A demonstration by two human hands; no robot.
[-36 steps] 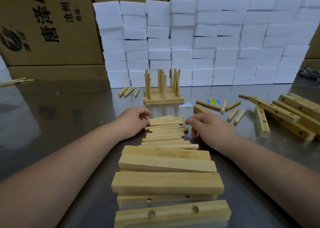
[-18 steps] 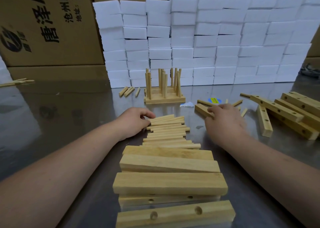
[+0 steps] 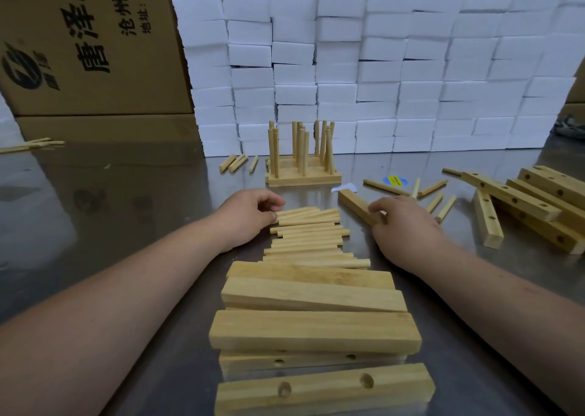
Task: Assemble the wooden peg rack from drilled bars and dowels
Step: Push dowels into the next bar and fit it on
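I see left hand [image 3: 250, 217] curled, fingertips touching the dowels [image 3: 308, 225] mid-table; can't tell if pinching. Right hand [image 3: 405, 228] fingers curl round a bar [image 3: 353, 201].

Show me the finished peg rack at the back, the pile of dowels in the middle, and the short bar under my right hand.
finished peg rack [image 3: 304, 179]: head view, front edge of its wooden base.
dowel pile [image 3: 307, 235]: head view, a dowel mid-pile.
short bar [image 3: 351, 201]: head view, its bare far end.
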